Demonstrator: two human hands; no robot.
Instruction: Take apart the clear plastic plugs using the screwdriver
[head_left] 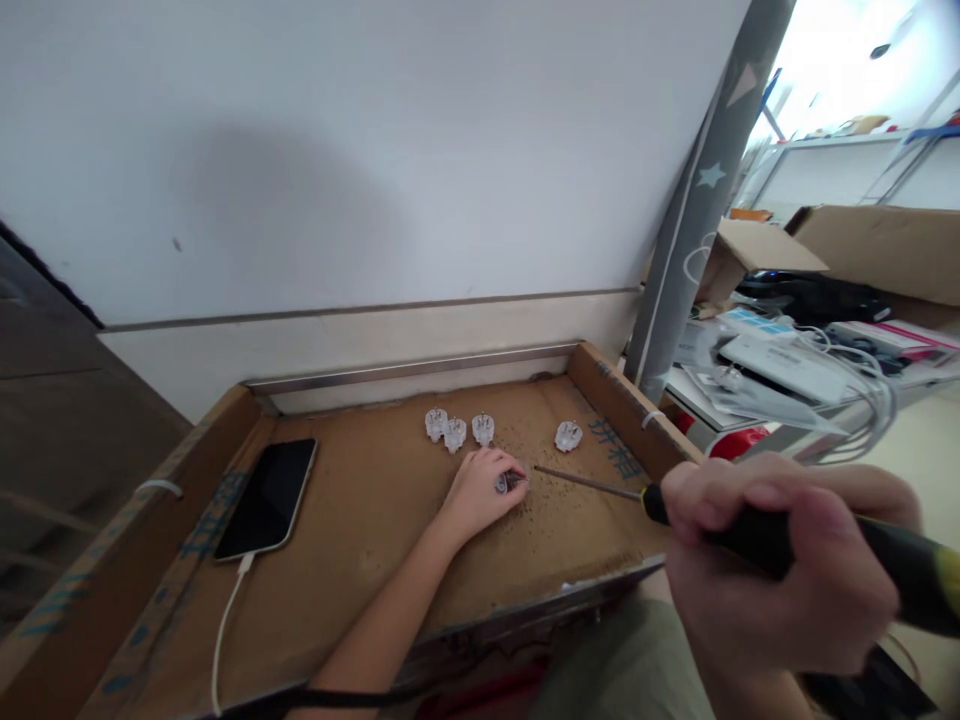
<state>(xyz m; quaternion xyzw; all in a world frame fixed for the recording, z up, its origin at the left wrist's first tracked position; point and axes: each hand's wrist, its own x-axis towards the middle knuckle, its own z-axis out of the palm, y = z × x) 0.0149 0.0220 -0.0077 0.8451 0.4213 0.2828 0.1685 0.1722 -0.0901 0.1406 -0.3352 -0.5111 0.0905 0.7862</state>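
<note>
My left hand (480, 492) rests on the cardboard-lined work surface, fingers closed around a small plug (501, 484); most of it is hidden by the hand, and a dark, metallic-looking end shows. In my right hand (780, 560) is a screwdriver (600, 485) with a black and yellow handle, held in a wrapped grip. Its long shaft points left, the tip a little right of the held plug and apart from it. Tiny dark screws or bits (534, 508) lie scattered below the tip. Three clear plugs, prongs up, sit beyond my left hand, including one plug (483, 429); another plug (568, 435) lies farther right.
A phone (268, 498) with a white charging cable (223, 620) lies on the left. Raised cardboard edges (615, 400) border the surface. Behind stands a white wall (375, 180), with a grey pipe (690, 210) to the right. Past it, a cluttered table holds an open box (885, 250).
</note>
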